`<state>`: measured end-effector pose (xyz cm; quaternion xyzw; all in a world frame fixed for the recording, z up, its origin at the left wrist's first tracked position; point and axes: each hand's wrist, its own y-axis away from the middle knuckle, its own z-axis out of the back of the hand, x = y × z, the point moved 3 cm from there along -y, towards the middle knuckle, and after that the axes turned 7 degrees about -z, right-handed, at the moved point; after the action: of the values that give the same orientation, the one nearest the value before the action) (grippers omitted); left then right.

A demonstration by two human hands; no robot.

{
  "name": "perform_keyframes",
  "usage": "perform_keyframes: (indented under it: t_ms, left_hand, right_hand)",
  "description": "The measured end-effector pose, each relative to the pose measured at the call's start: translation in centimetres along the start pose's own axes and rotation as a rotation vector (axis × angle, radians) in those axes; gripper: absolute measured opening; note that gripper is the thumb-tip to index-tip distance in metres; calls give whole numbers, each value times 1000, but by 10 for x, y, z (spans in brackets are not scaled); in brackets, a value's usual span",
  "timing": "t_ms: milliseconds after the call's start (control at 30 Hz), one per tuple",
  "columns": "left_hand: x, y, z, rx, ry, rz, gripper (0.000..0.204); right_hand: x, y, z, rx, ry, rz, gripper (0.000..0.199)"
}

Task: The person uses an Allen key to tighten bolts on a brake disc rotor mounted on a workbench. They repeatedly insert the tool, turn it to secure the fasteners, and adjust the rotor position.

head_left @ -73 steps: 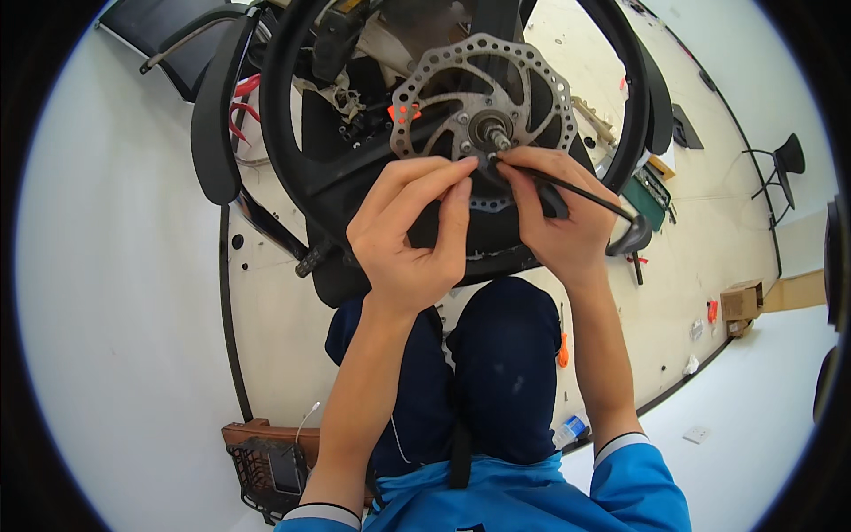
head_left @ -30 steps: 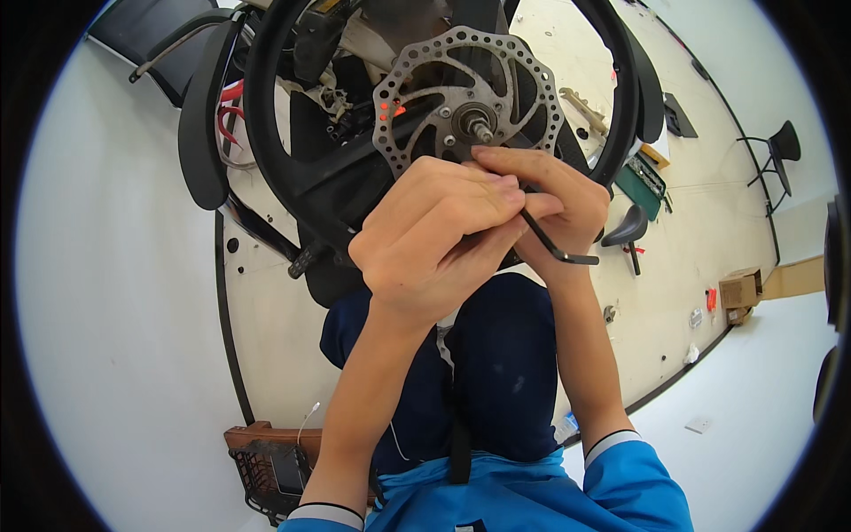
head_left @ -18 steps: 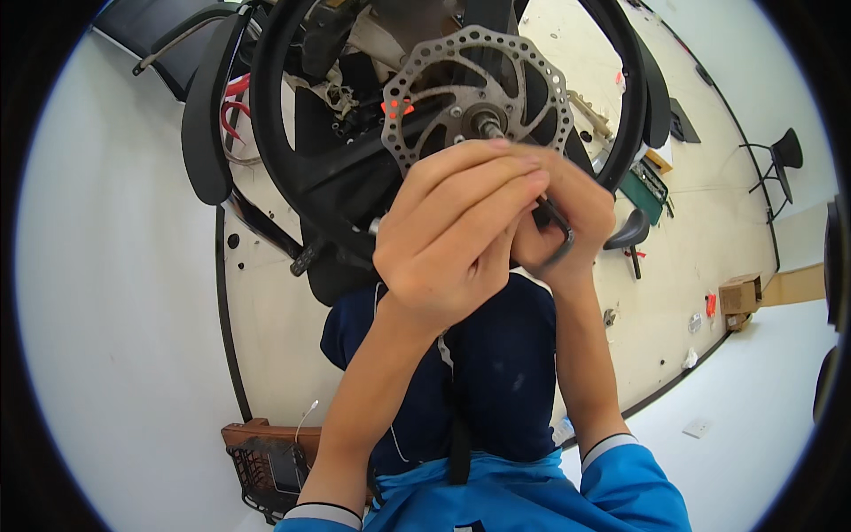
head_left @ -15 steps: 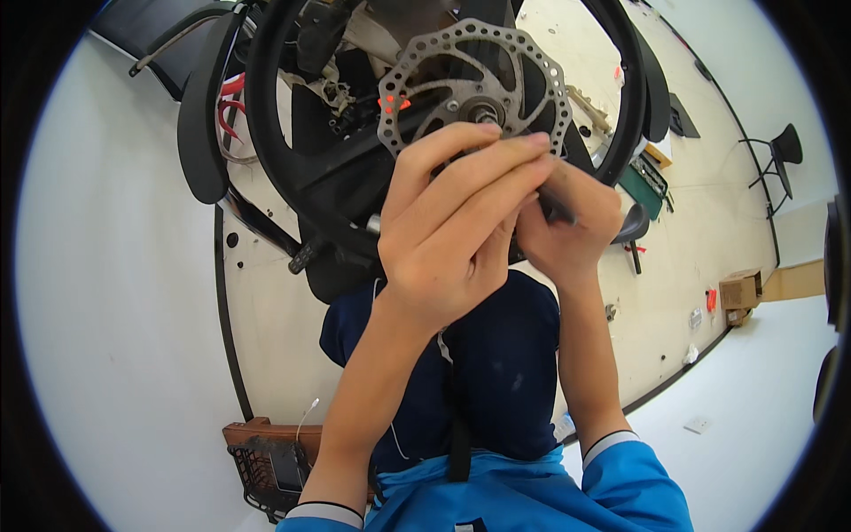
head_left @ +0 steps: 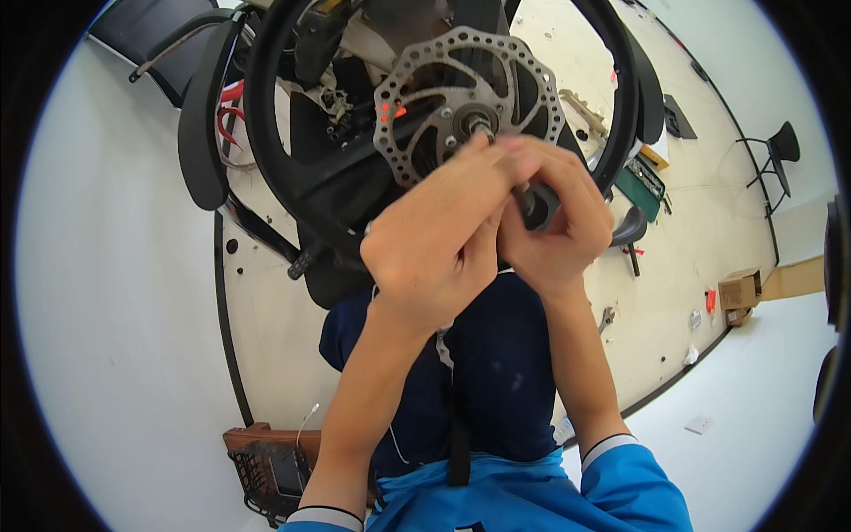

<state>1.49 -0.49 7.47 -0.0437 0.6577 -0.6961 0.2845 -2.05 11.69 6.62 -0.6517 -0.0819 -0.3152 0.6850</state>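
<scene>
Below the metal disc (head_left: 483, 94), in front of the black wheel (head_left: 263, 115), left hand (head_left: 441, 232) and right hand (head_left: 567, 217) touch; the right curls round a blurred dark tool (head_left: 527, 204), and what the left pinches cannot be told. Pale floor (head_left: 700, 239) spreads both sides to black edging (head_left: 227, 310); the shirt patch (head_left: 470, 528) is unreadable.

A blue shirt (head_left: 532, 496) with white-trimmed sleeves (head_left: 636, 474) tops navy trousers (head_left: 501, 355).

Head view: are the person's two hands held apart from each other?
No: the left hand and right hand are together, overlapping in front of the lower part of the brake disc.
</scene>
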Motion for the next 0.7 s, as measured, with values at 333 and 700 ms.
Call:
perform_keyframes:
  t_ms: [333, 700]
  left_hand:
    - [4, 2, 1, -119, -32, -102, 25]
    - [-1, -4, -5, -190, -113, -154, 24]
  right_hand:
    - [-14, 6, 4, 53, -26, -13, 38]
    - [-8, -4, 4, 137, 49, 69, 21]
